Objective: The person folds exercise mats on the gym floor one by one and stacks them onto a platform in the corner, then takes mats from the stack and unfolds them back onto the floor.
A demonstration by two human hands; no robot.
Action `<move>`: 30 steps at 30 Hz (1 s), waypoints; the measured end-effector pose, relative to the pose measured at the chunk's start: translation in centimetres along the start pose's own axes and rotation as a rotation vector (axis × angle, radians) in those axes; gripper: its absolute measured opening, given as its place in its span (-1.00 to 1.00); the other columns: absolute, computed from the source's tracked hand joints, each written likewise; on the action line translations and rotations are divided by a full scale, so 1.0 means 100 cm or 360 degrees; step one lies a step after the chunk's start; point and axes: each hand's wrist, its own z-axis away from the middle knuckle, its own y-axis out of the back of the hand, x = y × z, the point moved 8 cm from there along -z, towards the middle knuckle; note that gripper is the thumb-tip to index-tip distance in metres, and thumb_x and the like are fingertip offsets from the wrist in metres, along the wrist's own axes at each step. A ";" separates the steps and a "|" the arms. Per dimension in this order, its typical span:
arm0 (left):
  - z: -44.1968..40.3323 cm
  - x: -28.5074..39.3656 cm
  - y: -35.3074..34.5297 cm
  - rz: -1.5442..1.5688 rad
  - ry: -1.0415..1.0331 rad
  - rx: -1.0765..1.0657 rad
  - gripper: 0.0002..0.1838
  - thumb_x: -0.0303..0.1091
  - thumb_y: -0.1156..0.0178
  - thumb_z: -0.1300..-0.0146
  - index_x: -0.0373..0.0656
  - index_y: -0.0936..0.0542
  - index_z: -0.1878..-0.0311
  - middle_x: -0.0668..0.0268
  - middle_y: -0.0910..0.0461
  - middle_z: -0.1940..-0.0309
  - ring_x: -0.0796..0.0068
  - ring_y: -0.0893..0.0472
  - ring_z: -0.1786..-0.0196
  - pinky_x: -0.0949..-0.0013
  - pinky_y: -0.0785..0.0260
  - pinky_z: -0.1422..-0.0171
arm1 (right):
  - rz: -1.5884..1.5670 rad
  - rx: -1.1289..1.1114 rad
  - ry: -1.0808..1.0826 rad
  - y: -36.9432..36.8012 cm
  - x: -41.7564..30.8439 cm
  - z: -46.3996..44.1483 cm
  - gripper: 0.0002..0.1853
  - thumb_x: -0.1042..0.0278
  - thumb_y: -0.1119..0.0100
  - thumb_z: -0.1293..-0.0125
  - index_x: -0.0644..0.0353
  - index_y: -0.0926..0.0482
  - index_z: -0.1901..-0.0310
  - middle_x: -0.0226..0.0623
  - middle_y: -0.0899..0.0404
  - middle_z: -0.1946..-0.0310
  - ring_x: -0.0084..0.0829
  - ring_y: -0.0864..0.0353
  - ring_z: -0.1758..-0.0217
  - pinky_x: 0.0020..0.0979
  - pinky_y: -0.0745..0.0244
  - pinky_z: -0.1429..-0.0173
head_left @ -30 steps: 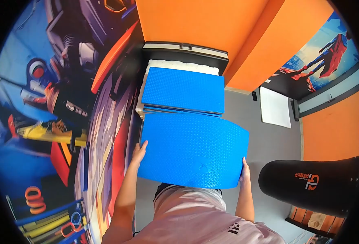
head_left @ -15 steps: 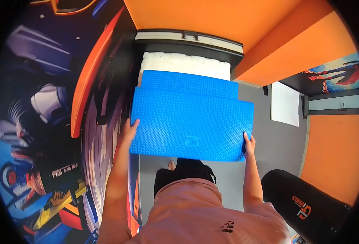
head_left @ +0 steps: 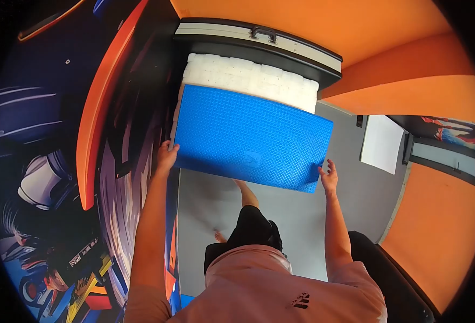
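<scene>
The blue mat (head_left: 248, 132) over there covers the near edge of the white block (head_left: 243, 75) and juts past its right edge. The left hand (head_left: 166, 157) meets the mat's left side, whether gripping I can't tell; the right hand (head_left: 329, 176), fingers loosely spread, is at the opposite side, the two seemingly set wide to balance so broad a sheet

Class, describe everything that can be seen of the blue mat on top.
The blue mat is a rectangular sheet that looks like foam or rubber, its surface covered in small raised texture, with a squarish emblem near the edge closest to the person. It lies slightly askew in view, right end lower, overlapping the white block behind. The left hand is at its left edge, the right hand at its right; how firmly either grips is unclear.
</scene>
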 end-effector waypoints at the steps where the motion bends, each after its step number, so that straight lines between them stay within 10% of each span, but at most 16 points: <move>1: 0.010 -0.003 -0.001 -0.0027 -0.0022 0.0040 -0.45 -0.06 -0.34 -0.14 -0.21 -0.53 -0.11 0.00 -0.59 0.02 0.10 -0.57 -0.10 0.21 -0.37 -0.19 | 0.0061 0.0062 0.0181 0.000 -0.018 0.000 -0.40 0.22 -0.42 -0.09 0.14 -0.47 -0.19 -0.09 -0.53 -0.11 -0.18 -0.57 -0.08 -0.21 -0.48 -0.16; 7: 0.113 -0.049 0.027 0.0480 -0.0060 0.0170 -0.61 -0.22 -0.33 -0.16 -0.21 -0.54 0.00 0.20 -0.57 0.32 0.42 -0.54 0.27 0.33 -0.38 0.15 | -0.0166 0.0061 0.0715 -0.010 -0.136 0.036 -0.67 0.45 -0.30 -0.16 0.21 -0.55 0.01 -0.20 -0.61 0.05 -0.27 -0.60 -0.02 -0.25 -0.48 -0.10; 10: 0.219 -0.089 0.063 0.0738 0.0498 0.0173 -0.64 -0.23 -0.32 -0.19 -0.19 -0.55 0.01 0.26 -0.59 0.29 0.51 -0.55 0.24 0.36 -0.41 0.12 | -0.0547 -0.0439 0.0820 -0.059 -0.196 0.053 -0.81 0.55 -0.22 -0.23 0.23 -0.56 0.11 -0.35 -0.64 0.31 -0.48 -0.63 0.23 -0.44 -0.52 0.08; 17: 0.525 -0.172 0.198 0.1397 0.0614 0.1252 -0.70 -0.31 -0.21 -0.33 -0.20 -0.52 -0.07 0.40 -0.57 0.17 0.62 -0.52 0.17 0.49 -0.39 0.01 | -0.0516 -0.1889 0.1704 -0.205 -0.400 0.255 -0.93 0.51 -0.11 -0.35 0.28 -0.54 0.19 -0.44 -0.53 0.46 -0.61 -0.53 0.38 -0.56 -0.45 0.23; 24: 0.901 0.078 0.315 0.0879 -0.0113 0.2329 -0.58 -0.30 -0.22 -0.26 -0.24 -0.48 -0.15 0.35 -0.52 0.34 0.50 -0.50 0.28 0.36 -0.38 0.11 | -0.0098 -0.2835 0.2416 -0.235 -0.395 0.581 -0.93 0.50 -0.15 -0.33 0.20 -0.57 0.18 -0.47 -0.54 0.47 -0.67 -0.51 0.40 -0.61 -0.38 0.29; 30: 1.053 0.204 0.252 0.0205 -0.0416 0.2907 -0.89 -0.38 -0.18 -0.21 -0.22 -0.51 0.32 0.30 -0.49 0.61 0.31 -0.48 0.63 0.35 -0.29 0.55 | 0.0391 -0.3757 0.2580 -0.154 -0.217 0.817 -0.87 0.46 -0.10 -0.38 0.30 -0.52 0.11 -0.40 -0.51 0.38 -0.61 -0.52 0.27 -0.58 -0.42 0.10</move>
